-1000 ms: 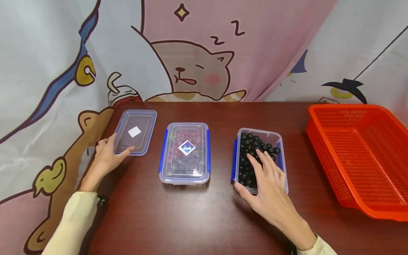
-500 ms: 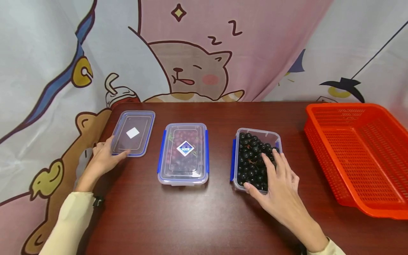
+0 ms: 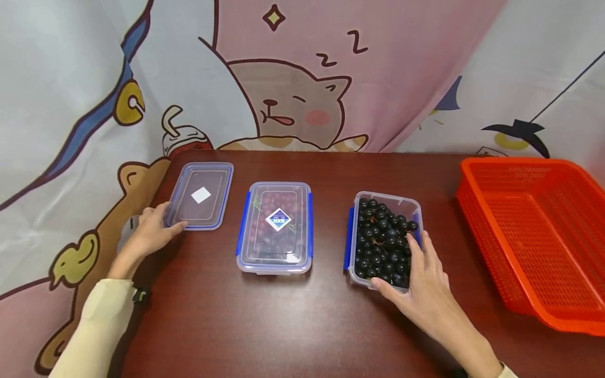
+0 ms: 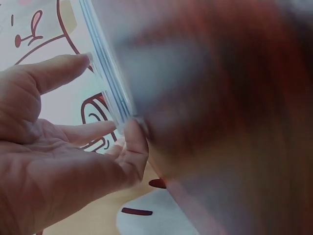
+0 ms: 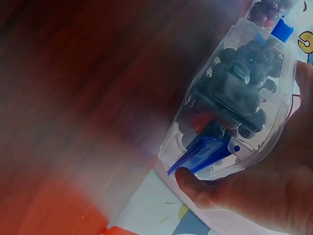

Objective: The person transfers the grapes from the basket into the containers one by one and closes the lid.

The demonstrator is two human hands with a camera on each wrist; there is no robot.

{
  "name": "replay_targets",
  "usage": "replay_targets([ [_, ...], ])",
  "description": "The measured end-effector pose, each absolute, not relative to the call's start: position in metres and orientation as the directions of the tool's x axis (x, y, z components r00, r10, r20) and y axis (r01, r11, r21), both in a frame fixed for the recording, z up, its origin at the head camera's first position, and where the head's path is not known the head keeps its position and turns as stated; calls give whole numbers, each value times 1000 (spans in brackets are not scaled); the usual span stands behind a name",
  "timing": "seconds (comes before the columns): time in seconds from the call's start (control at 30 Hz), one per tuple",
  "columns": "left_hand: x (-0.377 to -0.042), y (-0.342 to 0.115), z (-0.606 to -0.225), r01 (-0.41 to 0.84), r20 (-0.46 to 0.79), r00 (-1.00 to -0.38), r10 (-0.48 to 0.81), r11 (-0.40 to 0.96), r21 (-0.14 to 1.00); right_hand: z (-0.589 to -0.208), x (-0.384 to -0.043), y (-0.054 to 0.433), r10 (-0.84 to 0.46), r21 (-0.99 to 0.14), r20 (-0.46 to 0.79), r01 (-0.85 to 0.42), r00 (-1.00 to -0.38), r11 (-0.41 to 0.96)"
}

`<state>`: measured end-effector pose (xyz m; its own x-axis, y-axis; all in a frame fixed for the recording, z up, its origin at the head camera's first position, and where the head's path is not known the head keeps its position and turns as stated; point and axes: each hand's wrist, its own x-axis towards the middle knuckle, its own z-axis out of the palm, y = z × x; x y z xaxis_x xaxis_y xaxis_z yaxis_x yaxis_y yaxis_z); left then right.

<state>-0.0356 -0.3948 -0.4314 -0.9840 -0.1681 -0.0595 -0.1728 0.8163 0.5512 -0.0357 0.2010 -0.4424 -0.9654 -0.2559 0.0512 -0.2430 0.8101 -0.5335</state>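
A clear open container with blue side clips holds dark grapes, their stems showing among them. My right hand spans its near right corner, thumb at the near rim and fingers along the right wall. In the right wrist view one digit meets the blue clip. A clear lid with a white square label lies at the table's back left. Around its near left corner is my left hand, fingers at the left edge and thumb beside the near edge. The left wrist view shows fingertips touching the lid's rim.
Between the hands stands a lidded clear box with blue clips, reddish grapes and green bits inside. A red plastic basket stands on the right. Behind the dark wooden table hangs a cartoon curtain.
My right hand has slid from over the grapes to the container's right side, uncovering them. My left hand has drawn slightly left, its thumb moving back toward the lid's near edge. The boxes stay put.
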Motion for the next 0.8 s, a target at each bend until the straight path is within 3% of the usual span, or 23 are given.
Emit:
replay_targets([
  [0.27, -42, -401, -434, -99, 24, -990, -139, 804, 586, -441, -38, 210, -239, -548, -53, -172, -969, 818],
  [0.5, -41, -405, -435, -82, 11, -993, -115, 771, 632, -442, -41, 217, -259, -550, -125, -150, -958, 821],
  [0.8, -38, -409, -434, -107, -26, -990, -141, 607, 788, -442, -44, 221, -295, -637, -49, -197, -954, 745],
])
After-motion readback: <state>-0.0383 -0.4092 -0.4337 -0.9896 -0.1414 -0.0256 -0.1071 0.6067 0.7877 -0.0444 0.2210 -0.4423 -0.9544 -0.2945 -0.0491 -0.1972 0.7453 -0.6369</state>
